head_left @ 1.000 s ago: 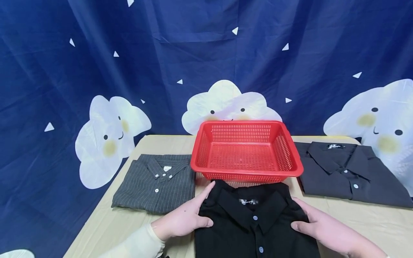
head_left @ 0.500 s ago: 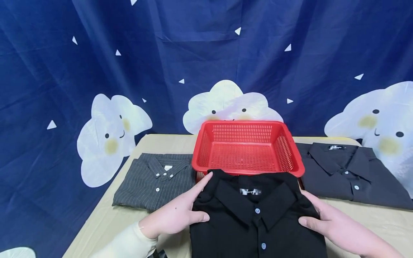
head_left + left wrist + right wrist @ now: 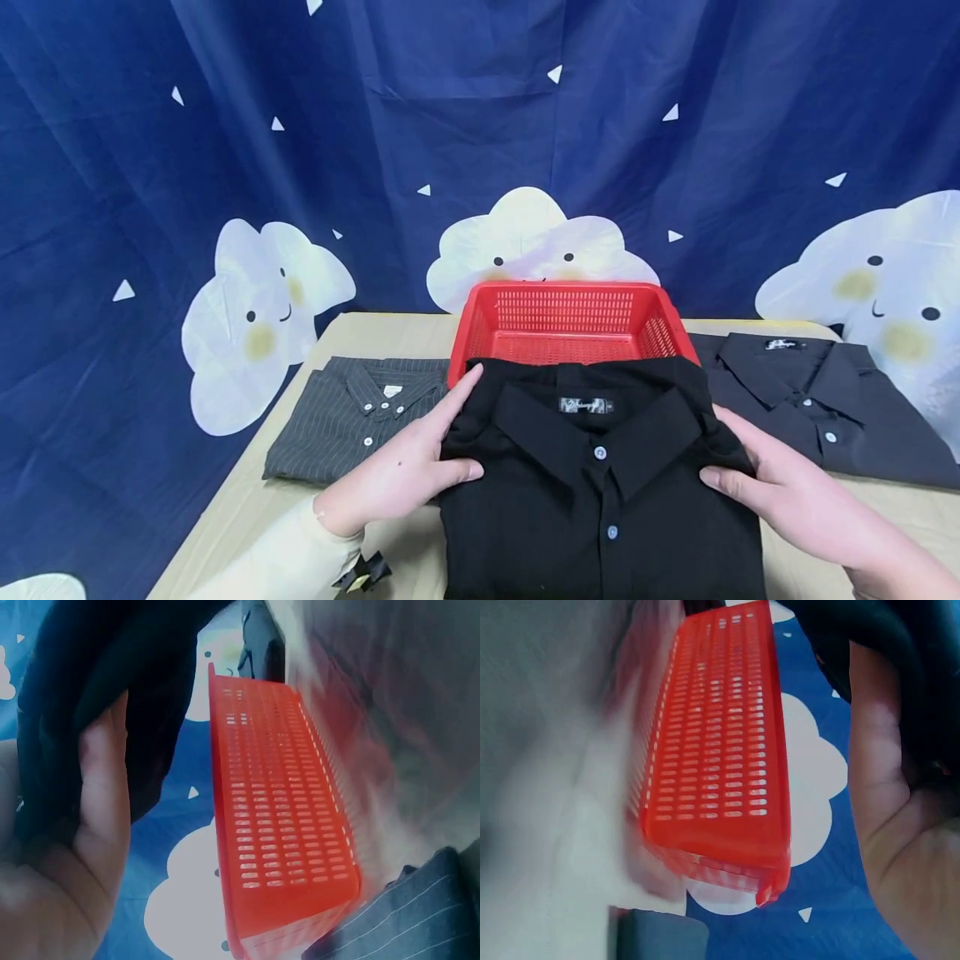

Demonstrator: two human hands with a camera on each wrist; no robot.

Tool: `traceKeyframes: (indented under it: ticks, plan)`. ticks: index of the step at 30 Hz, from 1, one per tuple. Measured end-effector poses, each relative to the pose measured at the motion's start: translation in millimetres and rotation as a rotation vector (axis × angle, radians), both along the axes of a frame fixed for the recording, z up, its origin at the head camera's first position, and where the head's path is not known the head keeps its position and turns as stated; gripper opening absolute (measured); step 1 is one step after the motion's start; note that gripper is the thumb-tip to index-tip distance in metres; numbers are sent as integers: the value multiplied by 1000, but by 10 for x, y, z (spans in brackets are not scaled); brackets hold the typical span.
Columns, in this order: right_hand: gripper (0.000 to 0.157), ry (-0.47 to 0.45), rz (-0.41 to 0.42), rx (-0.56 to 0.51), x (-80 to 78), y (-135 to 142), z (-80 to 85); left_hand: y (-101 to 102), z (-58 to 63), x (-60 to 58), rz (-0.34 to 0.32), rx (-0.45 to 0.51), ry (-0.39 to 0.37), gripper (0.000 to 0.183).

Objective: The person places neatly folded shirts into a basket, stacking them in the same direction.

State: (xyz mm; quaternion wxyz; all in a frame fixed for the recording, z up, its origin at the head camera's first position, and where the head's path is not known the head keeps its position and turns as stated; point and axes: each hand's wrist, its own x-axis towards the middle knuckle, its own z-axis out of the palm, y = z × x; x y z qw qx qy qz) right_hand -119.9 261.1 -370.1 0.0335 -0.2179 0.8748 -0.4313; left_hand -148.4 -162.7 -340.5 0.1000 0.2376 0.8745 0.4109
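Observation:
Between my two hands a folded black shirt (image 3: 540, 508), collar and two buttons showing, hangs raised off the table. My left hand (image 3: 408, 471) grips its left edge, thumb on the front and the other fingers behind the cloth. On the opposite edge, my right hand (image 3: 787, 483) holds it in the same way. In both wrist views the fingers go under the dark fabric (image 3: 105, 652). The shirt's collar end covers the near rim of a red plastic basket (image 3: 562, 298); the part of the basket's inside that shows holds nothing.
A folded pinstriped shirt (image 3: 330, 433) lies left of the basket, and a folded dark grey shirt (image 3: 795, 400) lies to its right. All rest on a beige table (image 3: 247, 525). Behind hangs a blue curtain (image 3: 375, 142) with printed clouds.
Both hands have lifted the black shirt up and forward toward the basket, spreading slightly apart. The shirt now hides the basket's front rim, which showed before. The other shirts stay put.

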Motion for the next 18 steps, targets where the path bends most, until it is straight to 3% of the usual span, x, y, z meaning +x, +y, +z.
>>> traceKeyframes:
  ticks: [9,18]
  plan:
    - [66,97,-44,56,-203,-60,123,-11,-22,-283,79,-4,57,106]
    - [61,122,-60,70,-507,-110,311,7,129,-583,110,-4,135,102]
